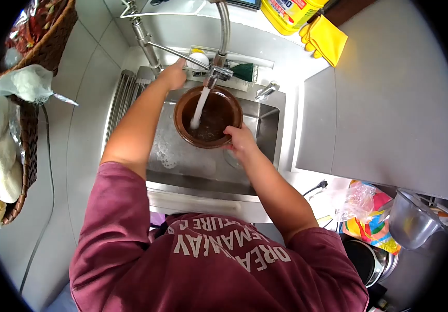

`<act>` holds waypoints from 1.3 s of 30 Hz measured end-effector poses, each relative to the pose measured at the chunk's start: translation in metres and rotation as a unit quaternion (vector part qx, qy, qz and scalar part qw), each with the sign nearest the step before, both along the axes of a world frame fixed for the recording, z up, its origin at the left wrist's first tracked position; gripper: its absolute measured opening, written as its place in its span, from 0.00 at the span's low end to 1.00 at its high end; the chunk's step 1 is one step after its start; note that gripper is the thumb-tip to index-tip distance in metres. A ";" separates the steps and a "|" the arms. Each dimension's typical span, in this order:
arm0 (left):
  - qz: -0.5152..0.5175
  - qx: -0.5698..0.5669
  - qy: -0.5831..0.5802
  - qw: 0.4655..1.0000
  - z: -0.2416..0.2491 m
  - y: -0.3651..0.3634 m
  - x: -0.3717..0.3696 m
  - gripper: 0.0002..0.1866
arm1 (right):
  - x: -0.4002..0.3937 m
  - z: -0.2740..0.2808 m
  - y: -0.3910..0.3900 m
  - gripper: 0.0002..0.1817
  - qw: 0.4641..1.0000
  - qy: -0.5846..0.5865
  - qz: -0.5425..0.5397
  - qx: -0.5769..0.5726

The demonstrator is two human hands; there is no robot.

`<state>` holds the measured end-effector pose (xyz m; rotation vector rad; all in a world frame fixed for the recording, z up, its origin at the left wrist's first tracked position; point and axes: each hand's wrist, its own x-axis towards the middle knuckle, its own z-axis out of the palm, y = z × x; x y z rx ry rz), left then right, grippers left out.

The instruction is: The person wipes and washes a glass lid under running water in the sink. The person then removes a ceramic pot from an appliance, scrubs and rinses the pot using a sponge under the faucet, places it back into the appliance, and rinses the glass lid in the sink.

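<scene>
A brown round bowl (185, 112) is held over the steel sink (182, 169), and water runs into it from the faucet (217, 75). My right hand (241, 140) grips the bowl's lower right rim, thumb over the edge. Up and to the left of the bowl, my left hand (174, 76) is by the metal arm of the faucet, with its fingers partly hidden; whether it holds anything is unclear. Soap suds lie on the sink floor at the left.
Behind the faucet, a rack holds a green scouring pad (242, 72). A yellow bottle (289, 13) and yellow gloves (326, 39) are at the back right. Wicker baskets (29, 151) hang at the left. A metal pot (412, 221) is at the lower right.
</scene>
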<state>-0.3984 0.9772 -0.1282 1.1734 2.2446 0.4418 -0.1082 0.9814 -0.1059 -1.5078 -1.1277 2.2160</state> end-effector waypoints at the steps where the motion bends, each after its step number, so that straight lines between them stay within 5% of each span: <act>1: -0.003 0.001 -0.031 1.000 -0.002 -0.007 -0.006 0.35 | -0.002 -0.001 0.001 0.23 1.000 0.002 0.003 0.000; 3: 0.092 0.153 0.038 0.983 -0.008 -0.046 0.011 0.31 | -0.002 -0.007 0.002 0.24 1.000 0.008 0.003 -0.005; 5: 0.211 0.156 -0.204 0.943 -0.018 -0.088 0.045 0.34 | -0.005 -0.011 0.005 0.24 1.000 0.001 0.026 0.009; 7: 0.278 0.112 -0.515 0.803 -0.004 -0.133 0.092 0.41 | -0.009 -0.014 0.001 0.25 0.999 0.031 0.036 0.002; 9: 0.348 0.088 -0.567 0.742 -0.004 -0.159 0.123 0.43 | -0.021 -0.022 -0.008 0.27 0.997 0.052 0.056 0.020; 10: 0.356 0.130 -0.568 0.730 0.013 -0.166 0.136 0.35 | -0.025 -0.025 -0.014 0.28 0.995 0.063 0.067 0.029; 13: 0.417 0.180 -0.486 0.747 -0.017 -0.191 0.155 0.21 | -0.015 -0.034 -0.021 0.27 0.982 0.064 0.175 0.022; 17: 0.428 0.148 -0.450 0.770 -0.025 -0.178 0.183 0.24 | 0.019 -0.032 0.000 0.26 0.955 -0.110 0.274 0.023; 21: 0.425 0.151 -0.542 0.709 -0.027 -0.166 0.155 0.18 | -0.009 -0.041 -0.001 0.19 0.926 -0.090 0.206 0.302; 25: 0.457 0.105 -0.502 0.727 -0.033 -0.199 0.166 0.19 | 0.004 -0.054 -0.034 0.17 0.964 -0.001 0.219 0.148; 28: 0.433 0.060 -0.526 0.730 -0.036 -0.178 0.175 0.18 | 0.020 -0.055 -0.009 0.17 0.978 -0.069 0.180 0.084; 32: 0.426 0.086 -0.408 0.803 -0.027 -0.182 0.160 0.20 | 0.005 -0.066 -0.032 0.17 0.978 0.015 0.151 0.144; 36: 0.416 0.080 -0.436 0.794 -0.020 -0.177 0.177 0.20 | 0.020 -0.061 -0.013 0.15 0.980 -0.010 0.184 0.069; 39: 0.423 0.133 -0.404 0.800 -0.034 -0.166 0.167 0.18 | 0.006 -0.072 -0.023 0.15 0.982 0.007 0.089 0.164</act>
